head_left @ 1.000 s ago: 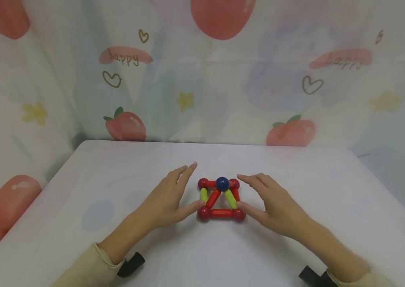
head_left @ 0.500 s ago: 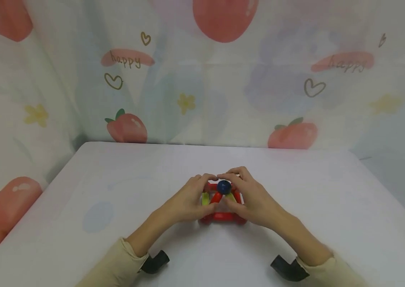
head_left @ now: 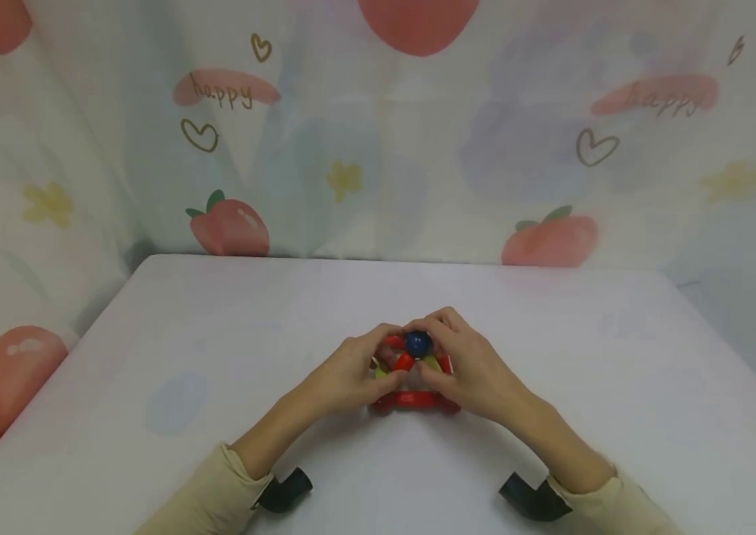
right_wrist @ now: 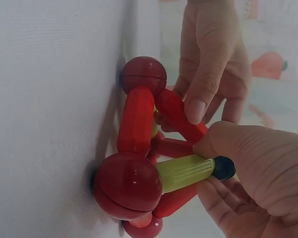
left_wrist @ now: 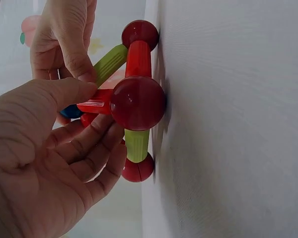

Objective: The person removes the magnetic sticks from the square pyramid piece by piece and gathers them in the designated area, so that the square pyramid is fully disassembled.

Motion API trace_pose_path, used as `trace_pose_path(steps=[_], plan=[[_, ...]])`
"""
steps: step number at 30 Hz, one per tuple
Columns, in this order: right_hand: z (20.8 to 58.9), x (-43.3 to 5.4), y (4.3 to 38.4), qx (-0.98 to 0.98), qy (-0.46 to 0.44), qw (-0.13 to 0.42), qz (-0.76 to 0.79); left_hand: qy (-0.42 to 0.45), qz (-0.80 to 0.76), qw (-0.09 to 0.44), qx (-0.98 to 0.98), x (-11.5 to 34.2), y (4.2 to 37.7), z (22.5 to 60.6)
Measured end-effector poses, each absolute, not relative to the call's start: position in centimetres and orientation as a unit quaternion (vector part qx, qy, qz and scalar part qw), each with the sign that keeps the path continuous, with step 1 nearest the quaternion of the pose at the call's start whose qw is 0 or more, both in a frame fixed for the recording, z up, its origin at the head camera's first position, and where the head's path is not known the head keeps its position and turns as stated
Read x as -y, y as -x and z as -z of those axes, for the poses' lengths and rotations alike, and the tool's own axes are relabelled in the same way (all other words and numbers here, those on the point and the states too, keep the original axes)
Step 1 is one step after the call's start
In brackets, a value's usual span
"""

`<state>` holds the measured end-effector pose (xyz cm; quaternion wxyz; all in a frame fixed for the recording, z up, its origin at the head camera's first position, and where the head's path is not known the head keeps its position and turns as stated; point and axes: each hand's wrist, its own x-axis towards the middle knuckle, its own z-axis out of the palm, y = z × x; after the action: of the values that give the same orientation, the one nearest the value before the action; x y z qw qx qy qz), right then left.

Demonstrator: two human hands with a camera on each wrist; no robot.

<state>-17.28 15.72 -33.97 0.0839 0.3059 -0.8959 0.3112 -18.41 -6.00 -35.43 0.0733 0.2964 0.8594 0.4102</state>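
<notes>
A small frame of magnetic rods and balls stands on the table, with red balls (left_wrist: 138, 103) at its corners and a dark blue ball (head_left: 418, 344) at its peak. My left hand (head_left: 351, 375) pinches the sloping red rod (right_wrist: 181, 116), thumb in front and fingers curled behind. On the other side, my right hand (head_left: 471, 368) holds the sloping yellow-green rod (right_wrist: 186, 173) just below the blue ball. The fingertips of both hands come together around the peak. Along the front base runs a red rod (head_left: 415, 400). Parts of the back are hidden behind the fingers.
The white table (head_left: 230, 312) reaches back to a printed curtain (head_left: 404, 148) with fruit and hearts. Black wrist devices (head_left: 287, 490) sit at both cuffs, low over the table's near side.
A second ago both hands were spread apart on either side of the frame. They have moved inward and taken hold of its sloping rods. The frame stays in place.
</notes>
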Motion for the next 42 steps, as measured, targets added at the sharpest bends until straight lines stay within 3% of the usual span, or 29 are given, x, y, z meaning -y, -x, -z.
trace_pose_path(steps=[23,42], plan=[[33.96,-15.63,17.28,0.89,-0.29,0.134,-0.324,-0.281,-0.421,0.078,-0.859,6.02,18.35,35.28],[33.86,-15.7,17.16,0.886,-0.289,0.119,-0.342,-0.279,-0.424,0.08,-0.858,6.05,18.26,35.37]])
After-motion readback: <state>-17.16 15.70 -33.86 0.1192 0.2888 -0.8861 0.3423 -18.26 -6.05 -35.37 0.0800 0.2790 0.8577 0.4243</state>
